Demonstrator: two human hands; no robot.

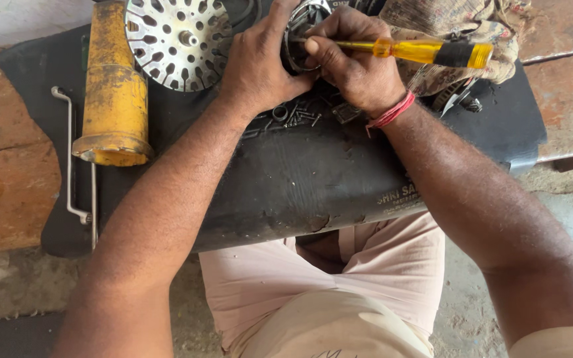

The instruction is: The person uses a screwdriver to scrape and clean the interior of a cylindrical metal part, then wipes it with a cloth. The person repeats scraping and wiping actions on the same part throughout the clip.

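Observation:
My left hand (260, 63) grips the left side of a round metal motor part (303, 26) at the top middle of the black rubber mat (313, 172). My right hand (359, 59) is closed around a screwdriver with a yellow and black handle (432, 52); its shaft points left into the part. A red thread band sits on my right wrist. Small screws and nuts (300, 116) lie on the mat just below both hands.
A silver slotted metal disc (177, 40) lies left of my hands. A yellow cylinder (114, 93) stands further left, with a bent steel spanner (71, 159) beside it. A patterned cloth (459, 20) is bunched at the top right. Rusty metal surface (8, 172) borders the mat.

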